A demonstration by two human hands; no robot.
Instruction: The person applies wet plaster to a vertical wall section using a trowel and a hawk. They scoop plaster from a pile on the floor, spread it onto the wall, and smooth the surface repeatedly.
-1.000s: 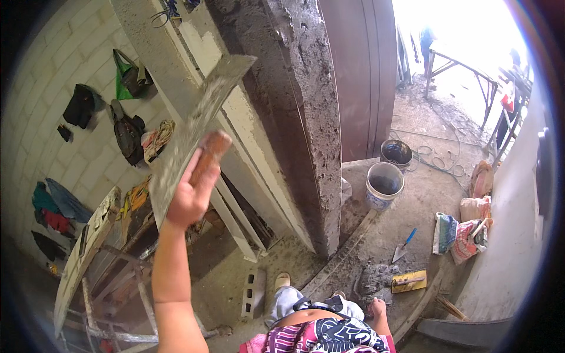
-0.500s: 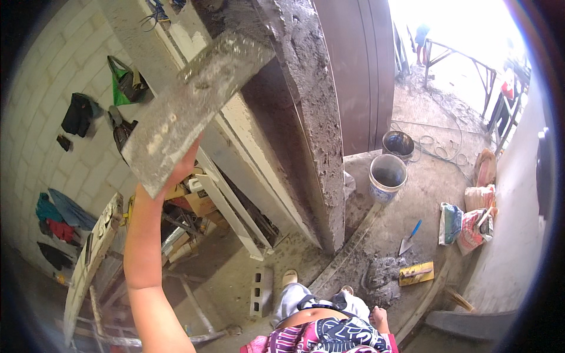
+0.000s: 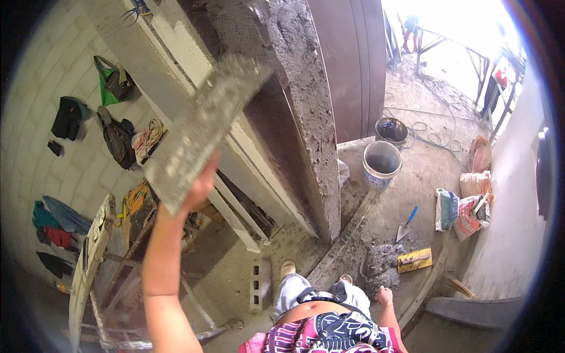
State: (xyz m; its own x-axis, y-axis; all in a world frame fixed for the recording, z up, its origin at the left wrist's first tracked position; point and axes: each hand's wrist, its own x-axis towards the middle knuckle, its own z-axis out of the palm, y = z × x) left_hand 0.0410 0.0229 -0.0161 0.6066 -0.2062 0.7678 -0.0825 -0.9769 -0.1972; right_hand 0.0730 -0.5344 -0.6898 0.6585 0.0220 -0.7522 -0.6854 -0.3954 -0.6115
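Note:
My left hand (image 3: 202, 185) is raised at the left, closed around the hidden grip of a plastering float (image 3: 203, 132). The float's long, flat, mortar-smeared face is turned toward me, slightly blurred, and hides most of the fingers. Behind it stands a column edge coated in rough grey mortar (image 3: 303, 76); whether the float touches it I cannot tell. My right hand (image 3: 384, 296) hangs low beside my hip with fingers curled, nothing visible in it. Near it on the floor lie a heap of wet mortar (image 3: 381, 265), a yellow float (image 3: 414, 260) and a blue-handled pointed trowel (image 3: 406, 225).
Two buckets (image 3: 382, 165) stand beyond the mortar, with filled sacks (image 3: 471, 206) by the right wall. A hollow block (image 3: 259, 285) is by my feet. Boards and a wooden frame (image 3: 91, 265) stand at the left. Clothes and bags (image 3: 118, 138) hang on the block wall.
The float and my left hand have shifted right and slightly down, and the view has turned a little. My right hand has risen slightly at my side.

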